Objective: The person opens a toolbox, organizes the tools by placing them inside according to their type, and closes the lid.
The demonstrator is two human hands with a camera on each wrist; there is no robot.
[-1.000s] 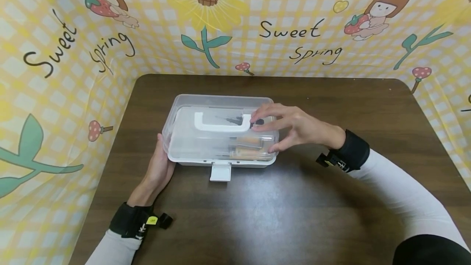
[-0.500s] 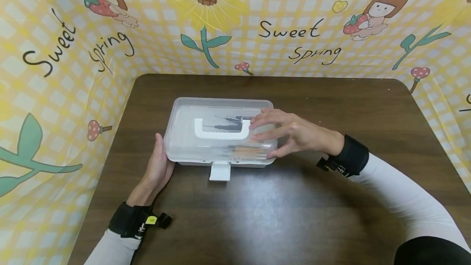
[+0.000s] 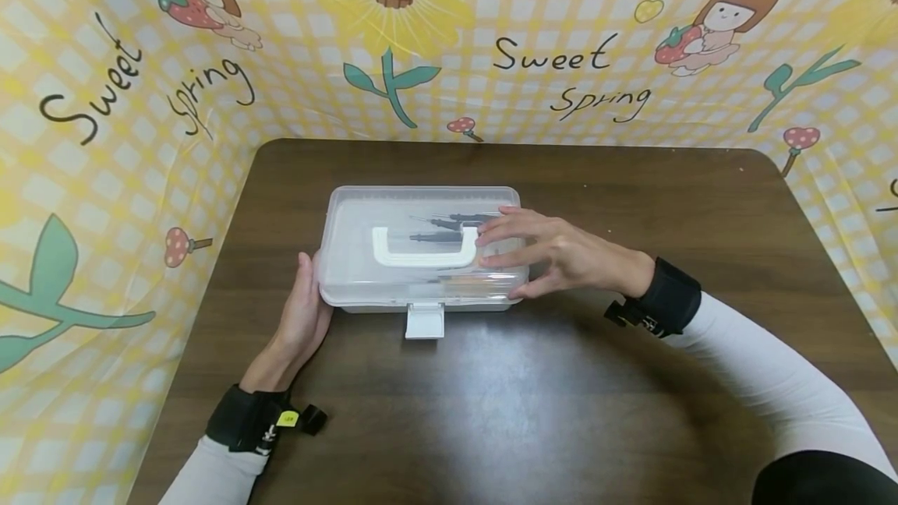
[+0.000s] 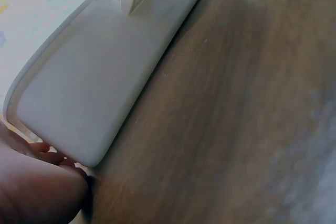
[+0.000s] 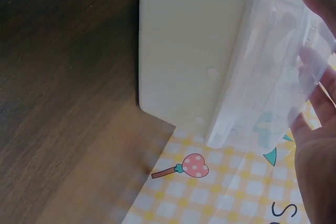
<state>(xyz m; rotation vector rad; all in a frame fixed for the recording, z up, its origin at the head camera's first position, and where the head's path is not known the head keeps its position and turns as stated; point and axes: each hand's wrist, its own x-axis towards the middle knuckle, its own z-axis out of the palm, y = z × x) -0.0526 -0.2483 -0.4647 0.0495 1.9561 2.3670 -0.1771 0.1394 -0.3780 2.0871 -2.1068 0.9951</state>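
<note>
A clear-lidded plastic storage box (image 3: 351, 256) lies on the table, its lid down over the white base (image 5: 186, 40). A white handle (image 3: 424, 259) lies flat on the lid, and the front latch (image 3: 425, 322) sticks outward. Through the lid show slim dark tools (image 3: 436, 238) and some tan items (image 3: 477, 284), too blurred to name. My left hand (image 3: 300, 318) touches the box's left end, thumb up; some of its fingers are hidden behind the box. Spread fingers of my right hand (image 3: 557, 252) rest on the lid's right end, with the thumb at the front corner.
The brown wooden table (image 3: 596, 411) extends around the box on all sides. A yellow checked cloth (image 3: 281, 37) with printed flowers stands behind and beside the table. Black straps with small cameras circle both wrists.
The lid has come down onto the base, my right hand lowering slightly with it. Lately the box has shifted a little to the right and away. The tools inside have shifted too.
</note>
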